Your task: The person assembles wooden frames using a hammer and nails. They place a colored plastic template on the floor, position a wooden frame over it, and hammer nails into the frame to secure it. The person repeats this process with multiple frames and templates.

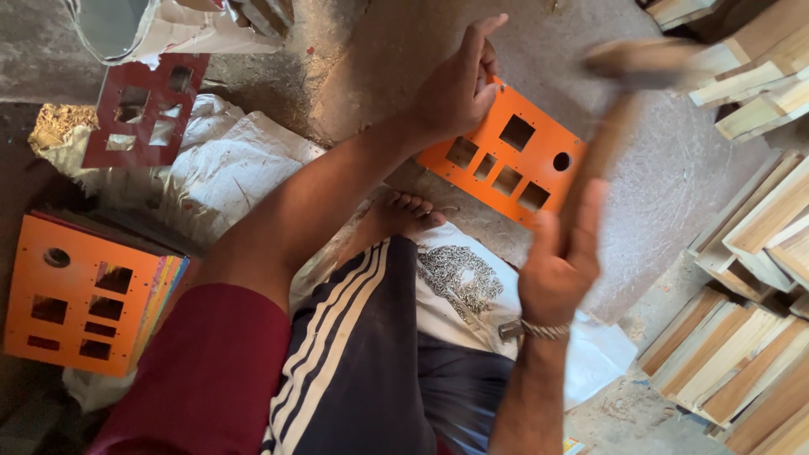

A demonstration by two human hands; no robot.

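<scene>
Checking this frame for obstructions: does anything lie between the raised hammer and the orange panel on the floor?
Nothing visible does. The hammer, blurred in the right hand, is above the orange panel; only the left hand rests on the panel's far corner.

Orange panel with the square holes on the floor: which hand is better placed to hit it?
Probably the right hand: it grips the raised wooden-handled hammer above the orange cut-out panel. The left hand rests on the panel's edge, steadying it.
</scene>
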